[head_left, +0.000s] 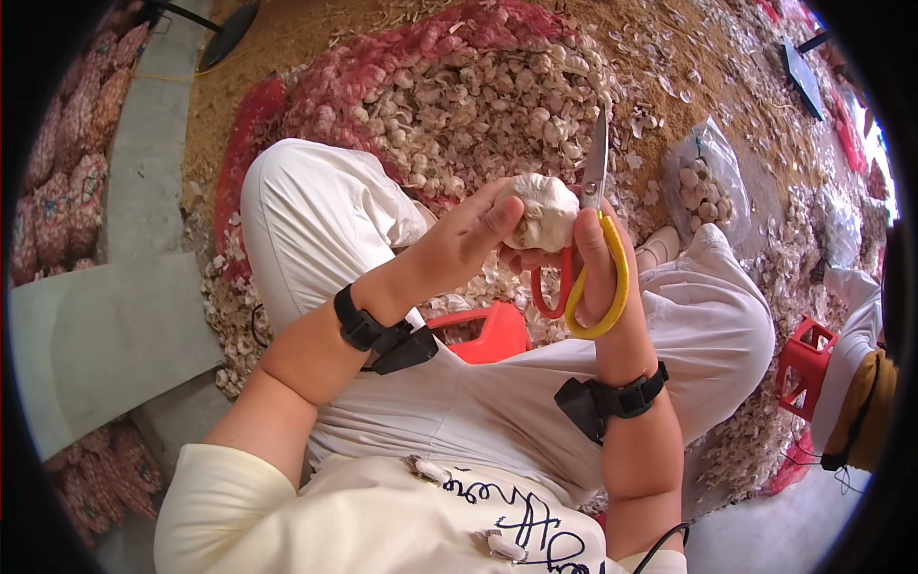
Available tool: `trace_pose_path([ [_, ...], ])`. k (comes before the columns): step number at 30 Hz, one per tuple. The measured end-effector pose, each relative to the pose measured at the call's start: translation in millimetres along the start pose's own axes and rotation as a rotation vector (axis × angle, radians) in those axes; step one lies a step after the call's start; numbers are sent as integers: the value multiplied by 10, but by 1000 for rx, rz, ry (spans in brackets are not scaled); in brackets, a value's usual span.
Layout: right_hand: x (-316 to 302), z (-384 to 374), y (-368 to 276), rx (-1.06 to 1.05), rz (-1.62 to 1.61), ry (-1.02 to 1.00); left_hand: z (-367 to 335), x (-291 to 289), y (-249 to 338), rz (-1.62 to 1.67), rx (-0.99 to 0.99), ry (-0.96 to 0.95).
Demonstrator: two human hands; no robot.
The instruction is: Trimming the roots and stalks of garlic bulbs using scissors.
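We see a large pale garlic bulb (547, 222) held out in front of the chest, above the gap between the bent knees. The left hand (473, 228) has it from the left: the thumb lies on the bulb's left face and the other fingers are mostly hidden behind and below, so the hand is closed only as far as the bulb's width allows. The right hand (601, 273) is at the bulb's right side, curled around a pair of scissors (595, 182). Its thumb runs up along the scissors next to the bulb; we cannot tell whether the thumb tip presses on it. The blades point away from the body, past the bulb's right edge, and look closed together. The yellow handle (625, 277) loops over the right hand, while the red handle (537, 295) hangs below the bulb. Fingertips show under the bulb, and we cannot tell which hand they all belong to.

Beyond the hands, we see a heap of garlic (478, 110) edged by red netting (402, 48). A clear plastic bag (703, 182) with bulbs inside stands to the right, well apart from the scissors. Below the hands, between the legs, is a red plastic object (512, 335).
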State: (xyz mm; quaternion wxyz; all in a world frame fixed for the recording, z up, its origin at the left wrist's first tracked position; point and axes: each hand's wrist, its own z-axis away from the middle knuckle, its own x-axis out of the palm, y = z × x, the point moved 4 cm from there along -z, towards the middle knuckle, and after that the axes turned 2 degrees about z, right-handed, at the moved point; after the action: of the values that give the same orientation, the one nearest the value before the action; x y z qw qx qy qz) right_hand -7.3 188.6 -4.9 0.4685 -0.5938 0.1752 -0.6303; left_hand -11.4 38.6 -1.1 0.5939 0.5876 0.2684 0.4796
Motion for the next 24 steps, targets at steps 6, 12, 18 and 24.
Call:
trace_pose_path([
  [6,31,10,-26,-37,53,13,-49,-17,-53,278,-119,-100],
  [12,35,22,-17,-3,229,86,-47,25,-150,522,-291,-108],
  [18,79,20,-95,-35,192,104,-53,-29,-196,863,-316,-285],
  [24,51,25,-73,-37,286,203,-68,82,-97,553,-233,-125],
])
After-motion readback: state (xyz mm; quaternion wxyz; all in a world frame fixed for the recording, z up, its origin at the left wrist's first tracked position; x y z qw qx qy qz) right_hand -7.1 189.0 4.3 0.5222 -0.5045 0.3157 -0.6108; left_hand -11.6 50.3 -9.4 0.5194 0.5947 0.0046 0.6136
